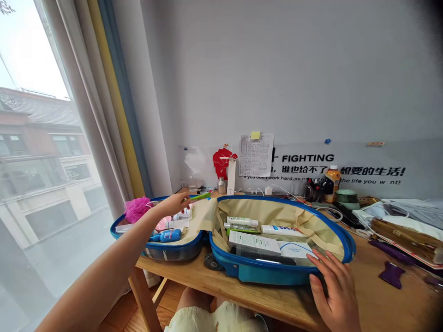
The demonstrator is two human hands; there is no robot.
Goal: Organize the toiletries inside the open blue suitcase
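Observation:
An open blue suitcase (pixel 270 276) lies on the wooden table, its two halves side by side. My left hand (pixel 178 205) grips a thin green item (pixel 200 197) above the left half. Beneath it are a blue bottle (pixel 170 235), white and pink tubes and a pink mesh puff (pixel 137 209). Boxes (pixel 254 243), a white toothpaste-like tube (pixel 281 230) and a white bottle (pixel 242 221) lie in the right half. At that half's front right rim is my right hand (pixel 334 288), fingers spread and holding nothing, its fingertips near a white box (pixel 296 251).
On the table (pixel 374 295) at the right are a purple item (pixel 392 275), a brown case (pixel 406 237) and cables. An orange bottle (pixel 331 183) and a green-lidded jar (pixel 347 198) stand behind the suitcase. Curtains and a window are at the left.

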